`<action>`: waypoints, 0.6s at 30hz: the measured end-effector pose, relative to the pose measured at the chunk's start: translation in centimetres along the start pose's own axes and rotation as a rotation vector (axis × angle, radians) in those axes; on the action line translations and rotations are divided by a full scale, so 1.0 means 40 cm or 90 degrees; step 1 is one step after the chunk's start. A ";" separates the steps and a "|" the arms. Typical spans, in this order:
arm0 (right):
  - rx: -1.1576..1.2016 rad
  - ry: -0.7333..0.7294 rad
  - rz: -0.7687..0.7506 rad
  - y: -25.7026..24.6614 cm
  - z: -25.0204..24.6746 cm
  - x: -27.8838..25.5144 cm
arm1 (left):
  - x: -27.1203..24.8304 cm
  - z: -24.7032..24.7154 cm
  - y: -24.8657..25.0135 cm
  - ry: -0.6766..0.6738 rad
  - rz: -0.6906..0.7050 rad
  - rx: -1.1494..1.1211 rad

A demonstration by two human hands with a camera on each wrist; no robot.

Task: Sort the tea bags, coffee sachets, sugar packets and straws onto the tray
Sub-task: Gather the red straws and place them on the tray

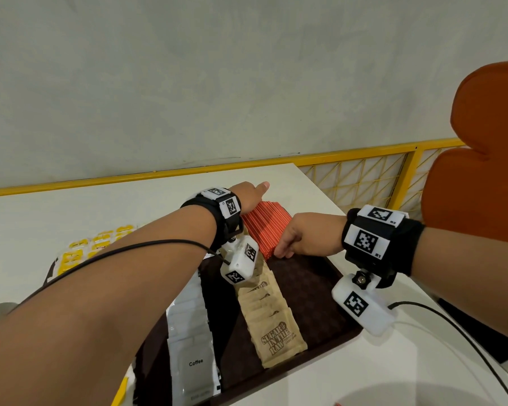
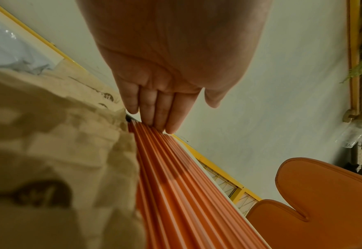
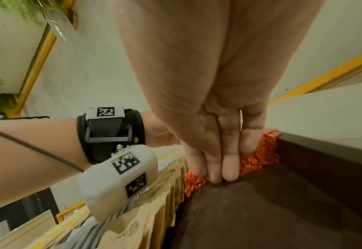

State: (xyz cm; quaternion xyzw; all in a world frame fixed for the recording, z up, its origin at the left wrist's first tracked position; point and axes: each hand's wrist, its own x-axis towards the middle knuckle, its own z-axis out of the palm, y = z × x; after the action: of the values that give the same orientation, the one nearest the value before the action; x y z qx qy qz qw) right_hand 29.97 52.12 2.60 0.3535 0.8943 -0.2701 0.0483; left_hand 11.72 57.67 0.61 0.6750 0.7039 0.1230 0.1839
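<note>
- The straws (image 1: 266, 227), a red-wrapped bundle, lie at the far end of the tray (image 1: 314, 291), beyond the sugar packets (image 1: 272, 315) and to the right of the coffee sachets (image 1: 192, 332).
- Their long axis runs from the near end, by the right hand (image 1: 301, 237), to the far end, by the left hand (image 1: 248, 194); they point away from the person and slightly left.
- The left hand's grip is flat: in the left wrist view, straight fingers (image 2: 154, 107) lie pressed together against the bundle's far ends, thumb apart.
- The right hand's grip is flat too: in the right wrist view, straight fingers (image 3: 220, 160) lie side by side, their tips on the tray floor, butting the near ends.
- The bundle thus sits between the two hands, one at each end; neither curls round it.
- Judged from this, the step in hand is squaring the ends, so any coming push should run along the long axis.
- The yellow tea bags (image 1: 82, 253) lie on the table (image 1: 71, 206), left of the tray, nearer the left arm.
</note>
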 end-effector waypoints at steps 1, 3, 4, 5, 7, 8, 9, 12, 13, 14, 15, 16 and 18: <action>0.002 0.002 0.000 0.000 0.001 0.000 | 0.001 0.000 0.000 0.001 0.000 0.002; 0.001 0.005 -0.001 0.001 0.003 -0.001 | 0.001 -0.001 0.001 0.000 -0.001 0.002; 0.001 0.007 -0.003 0.003 0.001 -0.001 | 0.000 -0.002 0.002 -0.002 -0.004 -0.001; 0.004 0.009 -0.003 0.005 -0.003 -0.003 | -0.001 -0.002 0.002 -0.003 -0.007 -0.005; 0.026 0.005 0.009 0.015 -0.015 -0.007 | 0.000 0.000 0.002 -0.003 -0.009 -0.004; 0.033 0.001 0.016 0.020 -0.019 -0.009 | 0.001 0.002 0.001 0.000 -0.011 -0.003; 0.032 -0.003 0.022 0.023 -0.021 -0.010 | 0.002 0.003 -0.001 0.002 -0.012 -0.002; 0.020 -0.009 0.033 0.027 -0.018 -0.013 | 0.004 0.004 -0.005 0.005 -0.014 -0.006; 0.027 -0.011 0.039 0.026 -0.021 -0.017 | 0.003 0.003 -0.004 0.005 -0.016 -0.013; 0.048 -0.005 0.047 0.022 -0.029 -0.021 | 0.003 0.002 -0.004 0.003 -0.019 -0.022; 0.084 0.023 0.058 0.019 -0.039 -0.024 | 0.002 0.002 -0.004 0.001 -0.022 -0.031; 0.123 0.083 0.071 0.019 -0.050 -0.024 | 0.000 0.000 -0.005 0.000 -0.023 -0.041; 0.221 0.248 0.106 0.027 -0.067 -0.017 | -0.002 -0.001 -0.007 0.007 -0.019 -0.057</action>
State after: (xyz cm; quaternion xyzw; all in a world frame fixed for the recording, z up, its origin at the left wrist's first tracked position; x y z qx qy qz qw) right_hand 31.45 53.74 4.57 0.4739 0.7950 -0.3412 -0.1643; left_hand 11.44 57.58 0.53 0.6548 0.7087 0.1556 0.2117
